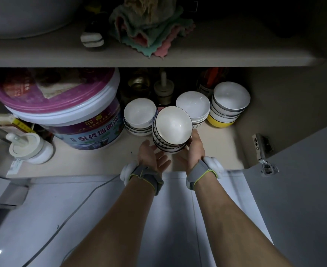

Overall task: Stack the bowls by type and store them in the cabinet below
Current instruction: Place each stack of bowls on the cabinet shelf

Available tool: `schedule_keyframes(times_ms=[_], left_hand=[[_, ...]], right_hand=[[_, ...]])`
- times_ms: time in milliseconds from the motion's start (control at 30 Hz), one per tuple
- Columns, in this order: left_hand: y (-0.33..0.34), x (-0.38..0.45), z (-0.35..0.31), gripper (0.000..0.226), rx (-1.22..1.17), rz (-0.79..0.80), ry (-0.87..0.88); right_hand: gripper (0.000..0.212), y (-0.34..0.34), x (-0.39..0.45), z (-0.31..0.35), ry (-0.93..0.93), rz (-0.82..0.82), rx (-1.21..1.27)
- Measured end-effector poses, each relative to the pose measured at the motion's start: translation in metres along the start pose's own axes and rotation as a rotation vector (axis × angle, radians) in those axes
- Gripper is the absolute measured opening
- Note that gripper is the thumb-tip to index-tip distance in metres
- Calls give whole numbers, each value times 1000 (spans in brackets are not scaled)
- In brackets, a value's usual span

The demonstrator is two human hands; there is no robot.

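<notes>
1. Tipping is the main risk: the held stack of patterned bowls is seen tilted, its rim leaning toward the camera, and a slide of the upper bowls off the lower ones is judged possible if the tilt is increased before it is set down.
2. State of each grip: the right hand is curled against the right side of the held stack, thumb up along its wall; the left hand is spread palm-up just below and left of the held stack, fingers straight. Whether the left fingertips touch the stack's base cannot be told.
3. A drop is judged likely if the load is carried by one hand only, since the stack is clasped from one side.
4. Position of the task's thing: the held stack is over the front of the cabinet floor, whether resting on it or just clear of it cannot be told, and is in front of the gap between two stored stacks.
5. Collision is a second risk: the left stack lies just behind-left of the held stack, the middle stack just behind-right, and a knock is judged possible if the held stack is pushed straight back.
6. The right stack with a yellow bowl at its base stands farther right of the held stack, apart from it.
7. Count: four bowl stacks are seen, three stored and one held; two hands; one large bucket to the left of the held stack. Bowls per stack cannot be counted surely.
</notes>
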State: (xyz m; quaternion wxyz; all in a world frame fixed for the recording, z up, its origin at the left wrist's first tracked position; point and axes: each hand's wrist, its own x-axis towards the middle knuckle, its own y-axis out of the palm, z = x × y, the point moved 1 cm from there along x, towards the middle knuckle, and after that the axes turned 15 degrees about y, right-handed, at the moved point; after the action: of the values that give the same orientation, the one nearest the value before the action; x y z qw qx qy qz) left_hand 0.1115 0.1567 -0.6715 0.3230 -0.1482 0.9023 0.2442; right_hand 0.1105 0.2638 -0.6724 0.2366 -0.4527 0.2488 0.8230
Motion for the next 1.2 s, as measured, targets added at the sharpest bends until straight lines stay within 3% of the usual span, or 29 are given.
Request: schedule_keyframes(times_ms=[267, 467, 533, 633, 700, 833, 1000, 1200], left_hand=[[-2, 0, -6, 41, 191, 52, 2], [-13, 4, -20, 40, 439, 163, -1], [-16, 3, -23, 39, 480, 208, -18], [-14, -9, -33, 25, 535, 238, -16], [-9, -24, -41, 16, 691, 219, 26], [-12, -45, -60, 20, 1003, 222, 213], [0, -101, -103, 25, 1660, 482, 366], [12, -183, -153, 20, 1830, 668, 402]], right_hand=[[31, -1, 8, 7, -51, -81, -82], [38, -1, 6, 11, -155, -229, -419], [31, -2, 0, 13, -177, -290, -489], [28, -9, -11, 6, -243, -318, -507], [32, -15, -26, 1, -296, -346, -607], [21, -25, -60, 6, -308, -344, -860], [17, -23, -126, 26, -372, -285, -1174], [24, 0, -231, 51, -415, -241, -1425]])
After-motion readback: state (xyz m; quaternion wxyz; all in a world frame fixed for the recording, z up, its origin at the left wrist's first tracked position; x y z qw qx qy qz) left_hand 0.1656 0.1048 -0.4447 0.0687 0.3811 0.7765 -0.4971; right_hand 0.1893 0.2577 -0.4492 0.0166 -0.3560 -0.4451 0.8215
